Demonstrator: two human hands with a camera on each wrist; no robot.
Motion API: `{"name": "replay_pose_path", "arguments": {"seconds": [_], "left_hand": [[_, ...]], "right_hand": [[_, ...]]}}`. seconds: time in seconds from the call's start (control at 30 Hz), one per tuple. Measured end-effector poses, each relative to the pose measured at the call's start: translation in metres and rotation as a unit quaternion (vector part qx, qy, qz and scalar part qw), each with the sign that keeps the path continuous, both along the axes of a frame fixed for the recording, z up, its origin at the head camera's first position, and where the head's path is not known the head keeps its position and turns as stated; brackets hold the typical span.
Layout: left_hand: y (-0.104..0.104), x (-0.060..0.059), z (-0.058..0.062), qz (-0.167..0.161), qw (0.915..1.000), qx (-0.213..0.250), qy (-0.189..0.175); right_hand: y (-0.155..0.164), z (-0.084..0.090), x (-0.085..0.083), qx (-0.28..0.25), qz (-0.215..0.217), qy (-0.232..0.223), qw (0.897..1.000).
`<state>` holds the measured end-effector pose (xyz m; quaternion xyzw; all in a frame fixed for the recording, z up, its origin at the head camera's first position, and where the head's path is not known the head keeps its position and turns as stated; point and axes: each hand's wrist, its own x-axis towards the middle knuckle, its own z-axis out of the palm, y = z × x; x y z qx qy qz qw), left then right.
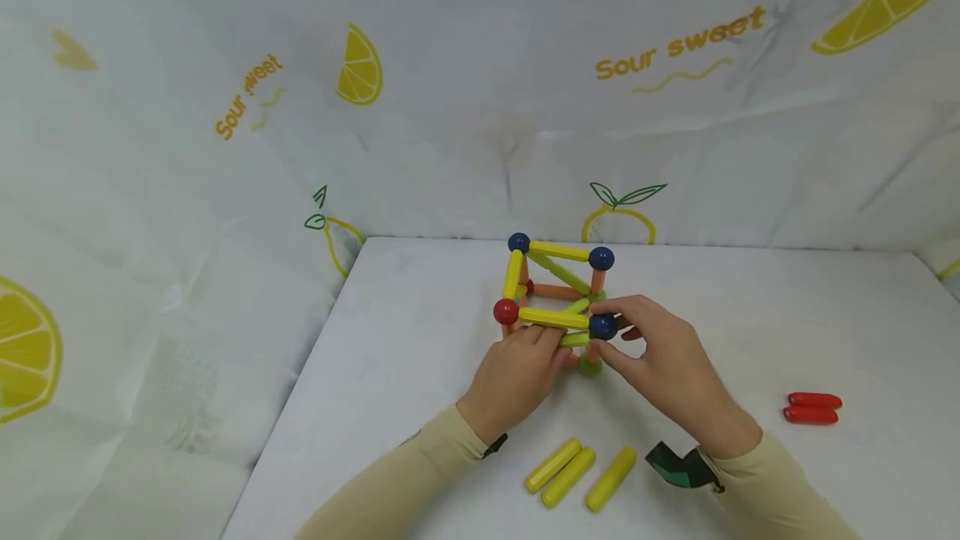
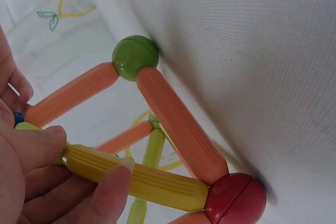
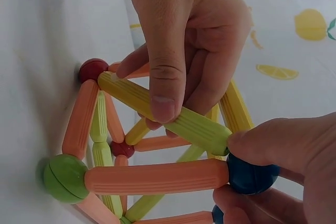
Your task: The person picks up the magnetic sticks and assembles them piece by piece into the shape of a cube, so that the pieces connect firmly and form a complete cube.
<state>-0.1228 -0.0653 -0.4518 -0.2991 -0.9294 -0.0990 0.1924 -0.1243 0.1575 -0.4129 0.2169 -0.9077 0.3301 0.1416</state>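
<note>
A cube-like frame of magnetic sticks and balls stands on the white table point(image 1: 420, 407), with blue balls and a red ball point(image 1: 506, 312) at its top corners. My right hand point(image 1: 671, 361) pinches the near right blue ball point(image 1: 603, 327) between thumb and fingers. From the front face, my left hand point(image 1: 519, 377) pinches a slanting bar where a yellow stick point(image 3: 126, 95) meets a light green stick point(image 3: 199, 132). The yellow end touches a lower red ball point(image 2: 236, 199); the green end reaches the blue ball. An orange stick point(image 3: 157, 178) joins that blue ball to a green ball point(image 3: 65, 178).
Several loose yellow sticks point(image 1: 611, 480) lie on the table between my forearms. Two red sticks point(image 1: 813, 400) lie side by side at the right. Behind the table hangs a white cloth point(image 1: 465, 132) printed with lemons.
</note>
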Motion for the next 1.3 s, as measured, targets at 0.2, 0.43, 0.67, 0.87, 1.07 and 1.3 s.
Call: {"name": "replay_pose_path", "arguments": {"seconds": [0.2,0.43,0.67,0.87,1.07,1.3], "left_hand": [[0.0002,0.0002,-0.0006,0.007,1.0,-0.003,0.0],[-0.0008,-0.0018,0.0003,0.011,0.9999,-0.005,0.004],[-0.0039,-0.0028,0.0005,0.017,0.9993,-0.03,0.011],[-0.0034,-0.004,-0.0025,0.022,0.9995,-0.021,0.006],[-0.0027,-0.005,-0.0046,0.025,0.9997,-0.007,0.003],[-0.0037,-0.0033,-0.005,0.031,0.9994,0.001,-0.014]], "right_hand": [[-0.0019,-0.0004,0.001,0.004,-0.005,-0.002,1.0],[-0.0032,0.0006,0.0017,0.003,-0.001,0.0,1.0],[-0.0039,0.0007,0.0005,0.004,0.002,0.002,1.0],[-0.0047,0.0,-0.0003,0.006,0.004,0.006,1.0],[-0.0048,0.0003,0.0008,0.006,0.004,0.003,1.0],[-0.0046,0.0002,-0.0003,0.002,0.01,-0.008,1.0]]}}
